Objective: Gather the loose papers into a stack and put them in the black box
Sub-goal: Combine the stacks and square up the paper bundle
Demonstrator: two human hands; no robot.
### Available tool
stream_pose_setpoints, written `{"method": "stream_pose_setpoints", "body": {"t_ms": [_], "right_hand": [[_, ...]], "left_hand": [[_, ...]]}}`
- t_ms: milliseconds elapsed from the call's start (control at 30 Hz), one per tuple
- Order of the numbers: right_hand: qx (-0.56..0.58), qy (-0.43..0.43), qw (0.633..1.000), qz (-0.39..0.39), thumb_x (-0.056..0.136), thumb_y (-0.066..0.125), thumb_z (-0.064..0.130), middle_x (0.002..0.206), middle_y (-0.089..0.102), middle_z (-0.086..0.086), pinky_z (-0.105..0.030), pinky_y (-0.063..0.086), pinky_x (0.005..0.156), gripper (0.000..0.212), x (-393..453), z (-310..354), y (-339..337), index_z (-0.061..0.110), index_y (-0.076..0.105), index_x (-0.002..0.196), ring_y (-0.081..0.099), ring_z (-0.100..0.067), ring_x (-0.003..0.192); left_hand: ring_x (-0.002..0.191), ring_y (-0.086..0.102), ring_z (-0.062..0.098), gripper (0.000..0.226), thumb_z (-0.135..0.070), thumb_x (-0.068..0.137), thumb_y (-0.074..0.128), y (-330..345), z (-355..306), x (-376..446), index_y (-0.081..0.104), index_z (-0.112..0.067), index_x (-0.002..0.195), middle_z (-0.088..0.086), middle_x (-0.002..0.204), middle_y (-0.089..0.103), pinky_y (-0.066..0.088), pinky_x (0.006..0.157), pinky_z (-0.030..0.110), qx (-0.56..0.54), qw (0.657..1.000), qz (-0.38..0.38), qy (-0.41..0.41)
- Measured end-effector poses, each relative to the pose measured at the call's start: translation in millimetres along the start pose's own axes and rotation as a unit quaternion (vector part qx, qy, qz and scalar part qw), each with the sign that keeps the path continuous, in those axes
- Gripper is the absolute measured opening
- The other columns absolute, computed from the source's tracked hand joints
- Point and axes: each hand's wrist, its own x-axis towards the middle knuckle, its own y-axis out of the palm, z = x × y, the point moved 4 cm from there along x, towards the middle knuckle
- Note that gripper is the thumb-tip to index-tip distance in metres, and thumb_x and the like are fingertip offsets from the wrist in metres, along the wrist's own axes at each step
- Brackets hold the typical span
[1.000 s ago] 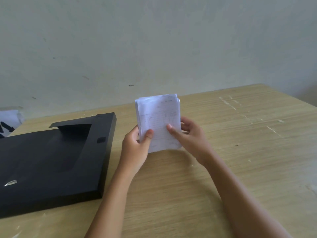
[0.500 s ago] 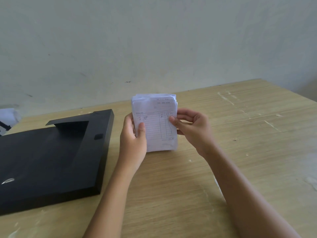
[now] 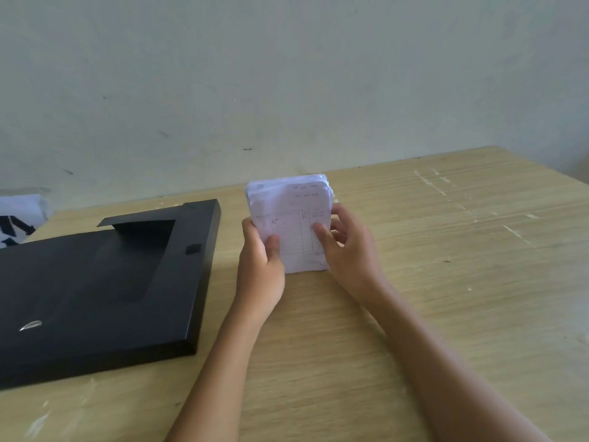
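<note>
Head view shows both hands, left hand (image 3: 261,263) and right hand (image 3: 347,250), clasping the paper stack (image 3: 290,218) upright, its lower edge now dropped onto the bench (image 3: 446,282) mid-surface, squared and seemingly ready for the black box (image 3: 95,298) at the bench's left edge.

Both forearms reached forward from the lower edge, bare, converging toward the middle. The left hand (image 3: 261,266) was closed on the left edge of the stack (image 3: 288,215), thumb laid across its front and fingers hidden behind. The right hand (image 3: 349,253) gripped the right edge, thumb on the front face, fingers curled around the side. Both wrists were nearly straight, palms turned inward toward each other.
</note>
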Motion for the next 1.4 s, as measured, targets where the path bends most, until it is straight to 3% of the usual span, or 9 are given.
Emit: {"method": "stream_pose_setpoints", "body": {"t_ms": [167,267,433,567,633,767,967,1233,1400], "right_hand": [[-0.187,-0.193,0.957,-0.111,0.101,0.059,0.022,0.149,0.051,-0.006,-0.039,0.038,0.112,0.045,-7,37,-13,0.015,0.05,0.144,0.046,-0.023,0.135],[-0.304,-0.28,0.903,-0.119,0.102,0.048,0.034,0.163,0.033,-0.002,-0.058,0.022,0.12,0.053,-5,69,-9,0.024,0.038,0.154,0.028,-0.027,0.149],[-0.425,-0.215,0.879,-0.014,0.102,0.036,0.056,0.165,0.028,0.008,-0.07,0.003,0.118,0.056,3,69,11,0.029,0.044,0.15,0.008,-0.02,0.157],[-0.162,-0.16,0.973,-0.041,0.091,0.06,0.059,0.165,0.023,0.006,-0.037,0.023,0.121,0.076,1,52,-1,0.028,0.031,0.155,0.019,-0.011,0.152],[-0.027,-0.046,0.999,-0.004,0.087,0.073,0.049,0.15,0.048,0.006,-0.025,0.041,0.109,0.074,3,30,-8,0.026,0.041,0.149,0.044,-0.01,0.139],[0.111,0.106,0.987,0.043,0.091,0.075,0.023,0.099,0.08,-0.001,-0.033,0.063,0.072,0.016,3,1,-9,0.014,0.075,0.104,0.076,-0.023,0.096],[0.358,0.166,0.918,0.025,0.099,0.065,0.022,0.119,0.074,-0.013,-0.04,0.061,0.083,0.031,1,-4,-8,0.004,0.066,0.124,0.073,-0.028,0.107],[0.344,0.165,0.915,0.129,0.082,0.079,0.021,0.116,0.073,-0.01,-0.037,0.058,0.094,0.041,14,0,-26,0.008,0.069,0.12,0.07,-0.023,0.109],[0.194,0.107,0.957,0.187,0.081,0.084,0.026,0.112,0.077,-0.012,-0.039,0.06,0.089,0.04,16,1,-45,0.015,0.073,0.117,0.073,-0.027,0.105]], "left_hand": [[0.082,0.062,0.007,0.008,-0.018,0.103,0.05,-4,-6,-1,0.054,-0.024,0.104,-0.006,0.091,0.066,0.054,0.066,0.03,-0.019,0.999,-0.024,0.009],[0.077,0.064,0.019,0.014,-0.016,0.102,0.05,-2,-10,-4,0.056,-0.028,0.1,-0.003,0.086,0.067,0.055,0.068,0.038,-0.024,0.999,-0.001,0.031],[0.062,0.056,0.004,0.017,-0.02,0.104,0.05,-3,-10,-4,0.056,-0.035,0.1,-0.013,0.083,0.066,0.045,0.055,0.014,-0.028,0.999,0.011,0.032],[0.088,0.069,0.008,0.015,-0.023,0.103,0.054,-3,-8,-3,0.057,-0.037,0.105,-0.013,0.097,0.072,0.058,0.075,0.028,-0.09,0.995,0.035,-0.004],[0.099,0.07,0.012,0.015,-0.019,0.103,0.055,-5,-8,-1,0.057,-0.034,0.107,-0.008,0.106,0.073,0.06,0.082,0.037,-0.115,0.993,0.034,-0.014],[0.1,0.071,0.005,0.019,-0.024,0.102,0.058,-2,-11,-2,0.057,-0.035,0.118,-0.01,0.111,0.074,0.057,0.08,0.027,-0.145,0.988,0.039,-0.035],[0.113,0.071,0.02,0.044,-0.033,0.087,0.078,11,-16,-8,0.067,-0.018,0.127,0.004,0.121,0.075,0.059,0.087,0.032,-0.36,0.917,0.079,-0.148],[0.115,0.069,0.012,0.024,-0.031,0.101,0.059,0,-13,1,0.065,-0.024,0.124,-0.006,0.118,0.075,0.054,0.095,0.033,-0.304,0.943,0.06,-0.125],[0.088,0.068,-0.01,0.004,-0.033,0.099,0.064,-25,-3,14,0.063,-0.036,0.102,-0.031,0.093,0.073,0.049,0.062,0.004,-0.119,0.99,0.048,-0.053]]}}
